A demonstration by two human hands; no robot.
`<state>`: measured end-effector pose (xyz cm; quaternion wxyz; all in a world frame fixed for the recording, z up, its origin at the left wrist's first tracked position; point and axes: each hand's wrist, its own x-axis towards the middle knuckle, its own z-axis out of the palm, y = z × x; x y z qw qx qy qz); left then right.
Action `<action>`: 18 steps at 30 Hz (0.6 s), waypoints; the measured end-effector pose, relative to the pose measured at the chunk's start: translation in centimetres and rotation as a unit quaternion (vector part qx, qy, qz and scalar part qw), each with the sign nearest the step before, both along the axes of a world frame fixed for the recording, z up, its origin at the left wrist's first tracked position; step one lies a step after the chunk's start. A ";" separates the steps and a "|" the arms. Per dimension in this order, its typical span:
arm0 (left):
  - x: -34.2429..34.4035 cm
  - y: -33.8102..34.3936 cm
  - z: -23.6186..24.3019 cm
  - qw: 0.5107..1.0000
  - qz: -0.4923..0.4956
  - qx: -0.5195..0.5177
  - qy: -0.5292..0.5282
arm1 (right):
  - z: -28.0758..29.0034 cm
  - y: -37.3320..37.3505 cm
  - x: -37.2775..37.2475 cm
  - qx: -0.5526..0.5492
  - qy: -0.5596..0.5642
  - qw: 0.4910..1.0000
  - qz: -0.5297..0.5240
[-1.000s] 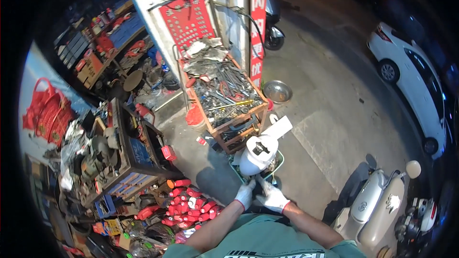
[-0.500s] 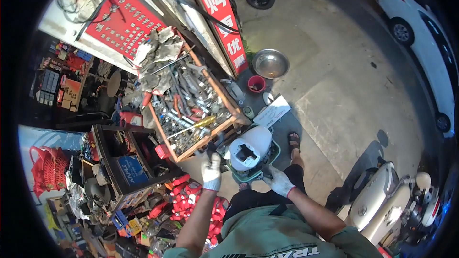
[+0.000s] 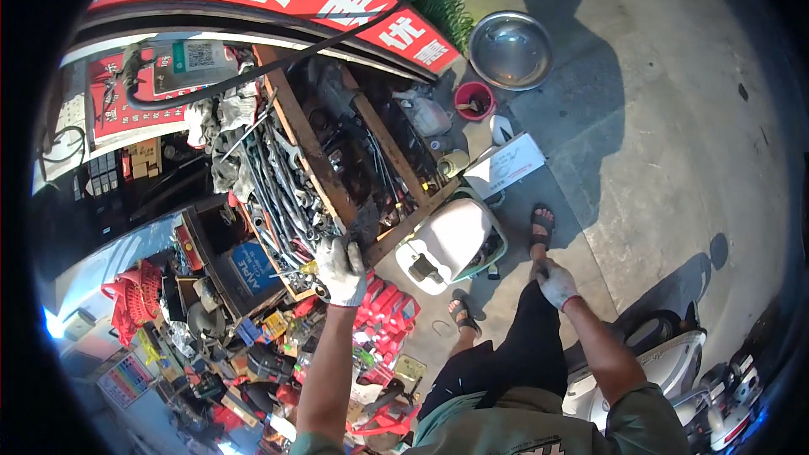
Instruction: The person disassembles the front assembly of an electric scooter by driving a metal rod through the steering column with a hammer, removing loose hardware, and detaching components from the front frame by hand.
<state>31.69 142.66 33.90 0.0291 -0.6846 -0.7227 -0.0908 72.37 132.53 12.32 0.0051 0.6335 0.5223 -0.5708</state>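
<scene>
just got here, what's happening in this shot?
A person in white work gloves stands over a wooden tool crate full of wrenches. The left hand reaches into the crate's near corner, at a small yellow-handled tool; whether it grips it is unclear. The right hand rests on the right knee, holding nothing. A white plastic part sits in a green basket by the sandalled feet.

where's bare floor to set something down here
Bare concrete floor lies open right of the steel bowl and white box. Crowded: the wooden tool tray by the left hand and the red cans.
</scene>
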 end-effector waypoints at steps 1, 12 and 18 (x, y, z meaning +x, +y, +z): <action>0.4 0.3 0.1 0.999 0.008 -0.043 0.016 | -1.0 0.5 0.5 0.016 -0.017 0.999 0.028; -1.9 -1.0 -3.4 0.995 0.012 -0.069 0.077 | -9.2 11.4 -11.6 -0.016 0.055 0.995 0.082; -2.6 -1.3 -4.6 0.996 0.002 -0.070 0.059 | -20.3 16.3 -27.8 -0.072 0.332 0.928 -0.153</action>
